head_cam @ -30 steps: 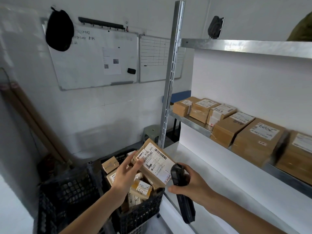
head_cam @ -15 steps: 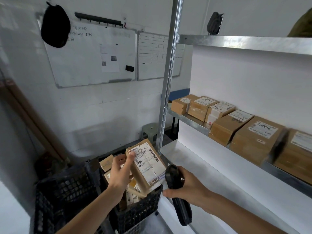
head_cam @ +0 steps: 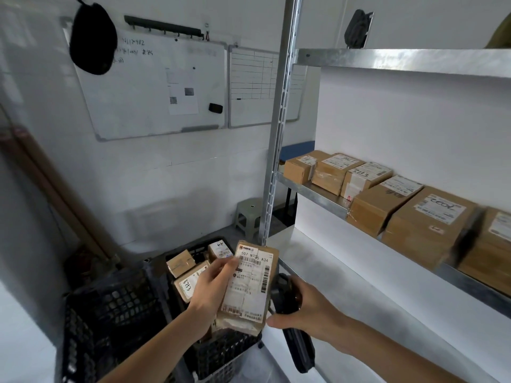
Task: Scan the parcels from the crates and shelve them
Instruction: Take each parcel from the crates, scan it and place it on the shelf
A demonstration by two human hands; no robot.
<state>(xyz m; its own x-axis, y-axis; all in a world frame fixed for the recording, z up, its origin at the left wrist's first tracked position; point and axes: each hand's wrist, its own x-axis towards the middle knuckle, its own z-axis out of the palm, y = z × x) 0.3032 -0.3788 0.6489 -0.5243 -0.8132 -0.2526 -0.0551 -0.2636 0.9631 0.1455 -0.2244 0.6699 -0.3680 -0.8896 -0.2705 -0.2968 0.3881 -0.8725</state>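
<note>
Parcel point(head_cam: 250, 286), labelled 507 N705 A34, upright in my left hand point(head_cam: 211, 286); fingers curled round its left edge, label facing me, held above the black crate point(head_cam: 116, 308); more parcels in the crate point(head_cam: 190, 275) not yet scanned, so plenty left to do; my right hand point(head_cam: 307, 310) wrapped round the black handheld scanner point(head_cam: 287, 297), its head just beside the barcode edge; I judge this one is at the scanning step, not yet shelved. Lower shelf point(head_cam: 345, 277) just right of the scanner, bare where I can see it; middle shelf point(head_cam: 312, 190) carries a row of shelved boxes point(head_cam: 387, 203), so part of the job is done. Steel upright point(head_cam: 279, 134) stands between crate and shelves; must swing round it. Whiteboard point(head_cam: 143, 87) on wall, small stool point(head_cam: 249, 214) beyond.
</note>
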